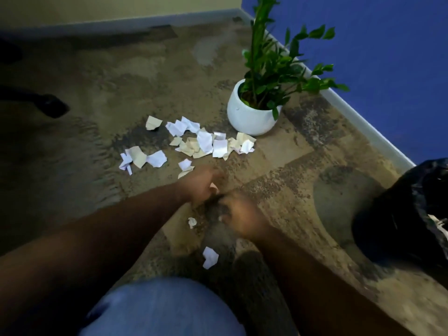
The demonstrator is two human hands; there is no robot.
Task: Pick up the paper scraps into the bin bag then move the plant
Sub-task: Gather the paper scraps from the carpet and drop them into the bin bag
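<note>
Several white and tan paper scraps (204, 141) lie scattered on the carpet in front of a green plant in a round white pot (249, 115). Two more scraps lie nearer me, a small one (192, 222) and a larger white one (210, 257). My left hand (201, 184) is closed low over the carpet, with a bit of white paper showing at its fingers. My right hand (242, 214) is blurred, fingers curled right beside the left hand; a speck of white shows at its fingertips. The black bin bag (407, 214) stands at the right edge.
A blue wall with a pale baseboard (358, 117) runs diagonally behind the plant and bag. A dark chair leg with a caster (52, 107) is at the left. My knee in light jeans (164, 309) fills the bottom centre.
</note>
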